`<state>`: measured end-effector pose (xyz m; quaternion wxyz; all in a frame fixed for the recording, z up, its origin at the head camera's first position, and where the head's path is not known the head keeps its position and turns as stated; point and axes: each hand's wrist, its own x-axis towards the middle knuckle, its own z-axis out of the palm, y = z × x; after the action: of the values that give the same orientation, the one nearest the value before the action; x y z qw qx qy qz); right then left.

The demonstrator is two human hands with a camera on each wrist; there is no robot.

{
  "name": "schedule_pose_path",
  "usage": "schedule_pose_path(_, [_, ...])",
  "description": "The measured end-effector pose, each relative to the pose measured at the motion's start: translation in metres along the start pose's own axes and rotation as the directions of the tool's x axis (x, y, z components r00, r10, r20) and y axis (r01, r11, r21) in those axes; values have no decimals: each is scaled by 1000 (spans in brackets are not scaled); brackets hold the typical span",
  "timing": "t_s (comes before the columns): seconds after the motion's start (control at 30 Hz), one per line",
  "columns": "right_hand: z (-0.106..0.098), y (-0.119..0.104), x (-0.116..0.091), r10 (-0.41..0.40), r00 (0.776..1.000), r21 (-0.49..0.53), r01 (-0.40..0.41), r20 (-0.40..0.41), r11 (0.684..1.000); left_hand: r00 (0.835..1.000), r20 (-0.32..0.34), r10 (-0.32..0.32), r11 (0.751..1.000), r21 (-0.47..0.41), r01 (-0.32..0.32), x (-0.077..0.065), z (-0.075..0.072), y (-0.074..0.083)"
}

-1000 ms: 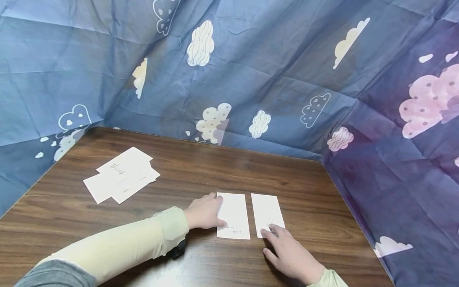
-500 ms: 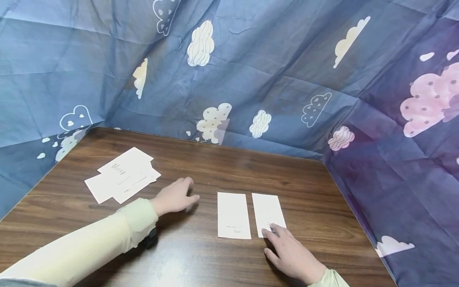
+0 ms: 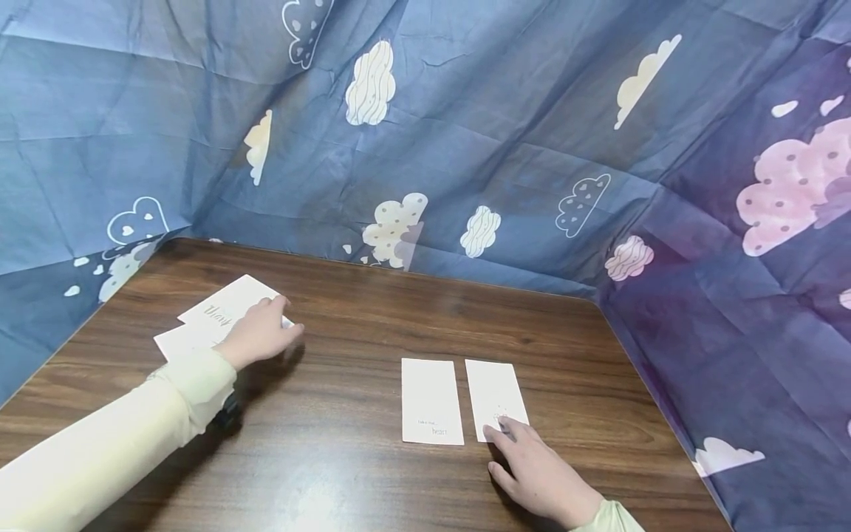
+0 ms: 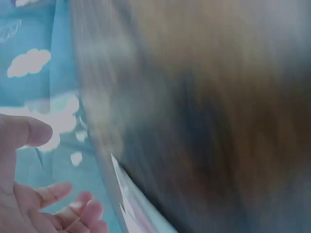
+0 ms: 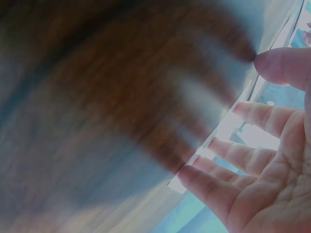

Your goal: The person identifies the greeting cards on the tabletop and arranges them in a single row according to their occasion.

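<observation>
Left hand (image 3: 261, 334): grip released, thumb and forefinger spread, nothing held. It's over the near right part of the card pile (image 3: 231, 301) at the left of the table (image 3: 372, 473); can't tell whether it touches. Pile overlaps unevenly, script on one upper card (starts "Thank", rest covered by the hand).

Right hand (image 3: 541, 476): grip also released, fingers nearly straight, fingertips resting on the lower end of the right card (image 3: 493, 388). It lies flat; a small print shows just by the fingertips.

"Heart" card (image 3: 431, 395) lies flat just left of that one, narrow gap, nothing touching it but table. Cloud-print cloth (image 3: 465, 133) behind.
</observation>
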<state>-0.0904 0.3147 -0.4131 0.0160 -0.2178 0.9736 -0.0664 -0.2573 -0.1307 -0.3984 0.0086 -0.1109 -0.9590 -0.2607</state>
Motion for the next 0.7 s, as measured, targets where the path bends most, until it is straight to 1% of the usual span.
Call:
schedule_pose_path(0.17, [2, 1, 0, -8, 1000, -7, 8, -11, 1000, 997, -3, -72, 997, 17, 72, 4, -16, -27])
schedule_pose_path(0.27, [3, 1, -1, -14, 1000, -17, 14, -25, 1000, 994, -4, -113, 993, 24, 113, 4, -21, -44])
schedule_pose_path(0.43, [2, 1, -2, -20, 999, -25, 19, -40, 1000, 985, -29, -172, 985, 9, 173, 4, -29, -71])
schedule_pose_path(0.57, [2, 1, -1, -21, 999, -20, 20, -37, 1000, 976, -44, -215, 977, 6, 215, 2, -37, -87])
schedule_pose_path(0.7, [2, 2, -1, -22, 999, -18, 21, -31, 1000, 965, -38, -259, 965, 21, 260, -1, -42, -94])
